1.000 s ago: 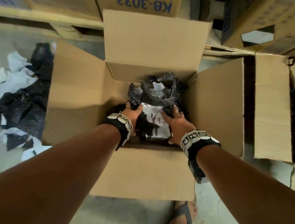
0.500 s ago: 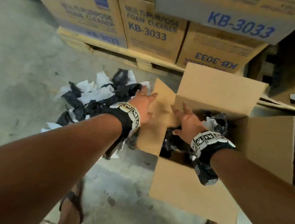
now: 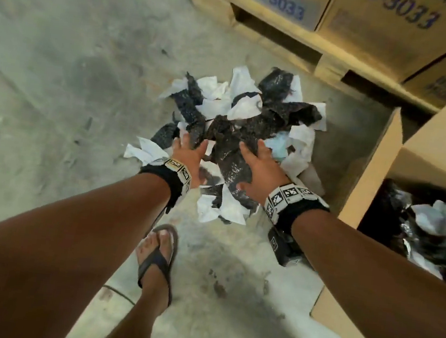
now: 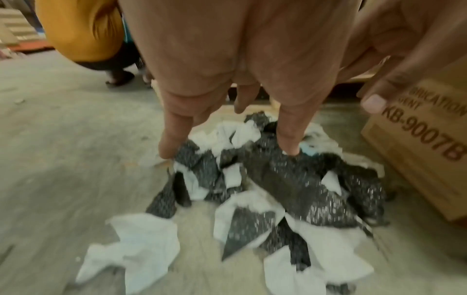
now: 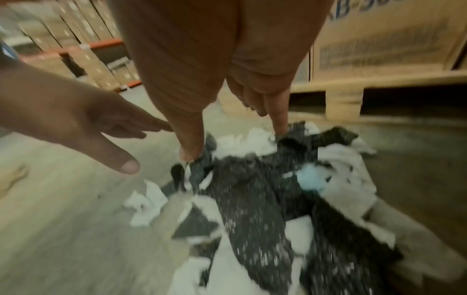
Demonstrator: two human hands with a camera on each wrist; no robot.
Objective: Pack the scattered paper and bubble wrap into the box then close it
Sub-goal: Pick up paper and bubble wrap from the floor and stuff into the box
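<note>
A heap of black bubble wrap (image 3: 267, 118) and crumpled white paper (image 3: 241, 82) lies on the concrete floor. Both hands reach down onto it with fingers spread. My left hand (image 3: 189, 150) is at the heap's left side and my right hand (image 3: 259, 163) lies over a long black strip (image 3: 230, 167). In the left wrist view the straight fingers (image 4: 171, 139) touch the bubble wrap (image 4: 290, 179). The right wrist view shows fingertips (image 5: 189, 153) on the wrap (image 5: 252, 199). The open cardboard box (image 3: 379, 171) stands at the right, with wrap and paper (image 3: 435, 217) inside.
Stacked KB-3033 cartons (image 3: 375, 16) on a wooden pallet (image 3: 301, 49) stand behind the heap. My sandalled foot (image 3: 157, 256) is just in front of it. Another person in a yellow top (image 4: 80, 30) crouches further off. Bare concrete floor (image 3: 58, 78) spreads to the left.
Both hands have left the box and swung left to the floor heap. The head view has turned from the box down onto the heap, with the box now at the right edge.
</note>
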